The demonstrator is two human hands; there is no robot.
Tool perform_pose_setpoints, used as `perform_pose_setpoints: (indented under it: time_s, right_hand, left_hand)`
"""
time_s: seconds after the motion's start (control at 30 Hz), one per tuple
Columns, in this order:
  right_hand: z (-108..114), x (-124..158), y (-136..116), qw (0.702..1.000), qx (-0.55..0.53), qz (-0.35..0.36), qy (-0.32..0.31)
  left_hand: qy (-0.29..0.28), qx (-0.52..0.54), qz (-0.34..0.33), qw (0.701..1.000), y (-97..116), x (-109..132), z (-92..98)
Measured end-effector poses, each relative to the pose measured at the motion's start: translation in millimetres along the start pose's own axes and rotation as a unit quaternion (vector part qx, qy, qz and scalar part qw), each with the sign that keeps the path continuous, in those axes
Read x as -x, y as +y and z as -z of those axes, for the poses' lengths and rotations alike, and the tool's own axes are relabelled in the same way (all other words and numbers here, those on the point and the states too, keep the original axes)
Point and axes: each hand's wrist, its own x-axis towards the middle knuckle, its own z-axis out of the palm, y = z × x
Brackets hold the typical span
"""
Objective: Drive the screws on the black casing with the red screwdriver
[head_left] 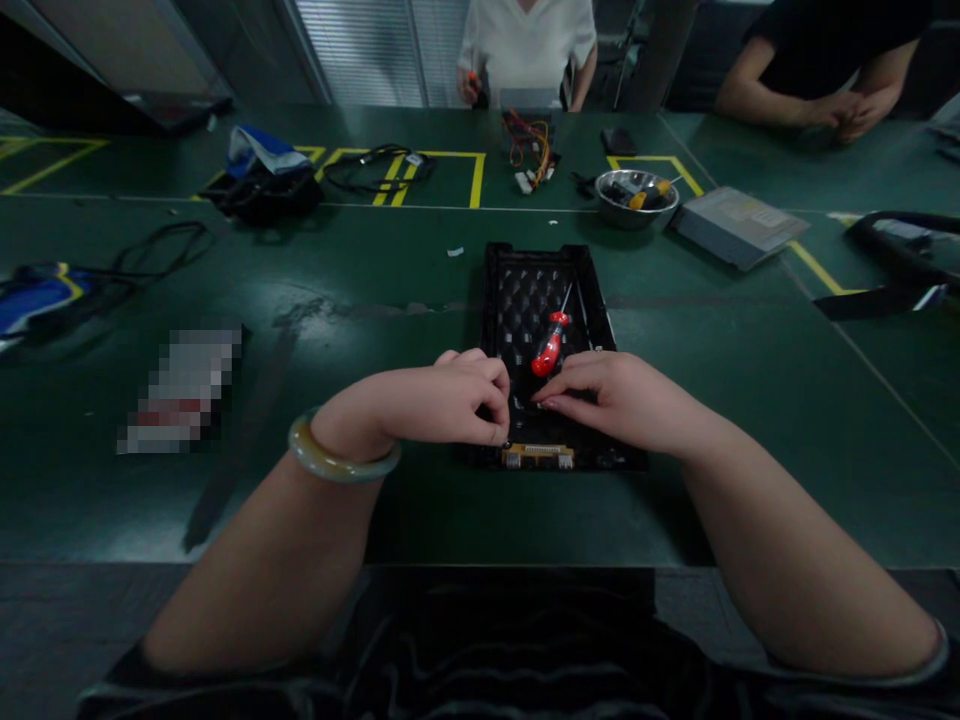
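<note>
A black plastic tray-like panel with a quilted inner surface lies on the green table in front of me. Inside it rests a red-handled screwdriver, its shaft pointing away. Along the near edge of the panel sits a small yellow-brown circuit board with silver ports. My left hand is closed in a pinch over the panel's left side, thumb and fingertip at a tiny dark piece by the board's left end. My right hand pinches low over the panel, just below the screwdriver handle; what its fingertips hold is too small to name.
A metal bowl of tools, a grey metal box and a power supply's coloured cables are farther back. Black cable and blue-and-black bundles lie left. A blurred-out flat object lies nearer. Two people are across the table.
</note>
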Motion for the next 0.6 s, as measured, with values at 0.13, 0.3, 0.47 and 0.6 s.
perform_pose_setpoints:
  time_s: [0.13,0.3,0.47,0.6]
  right_hand:
    - [0,-1,3,0.999,0.013,-0.008,0.033]
    - [-3,-1,-3,0.999,-0.007,0.019,0.042]
    - [-11,-2,-18,0.999,-0.001,0.037,-0.008]
    - [-14,-3,-23,0.999,0.035,0.028,-0.025]
  left_hand:
    - [-0.004,0.009,0.004,1.000,-1,0,-0.7]
    - [-0.011,0.006,0.012,1.000,0,0,1.4]
    - [-0.015,0.002,0.014,1.000,3,0,1.4]
    - [-0.009,-0.001,0.028,1.000,5,1,-0.2]
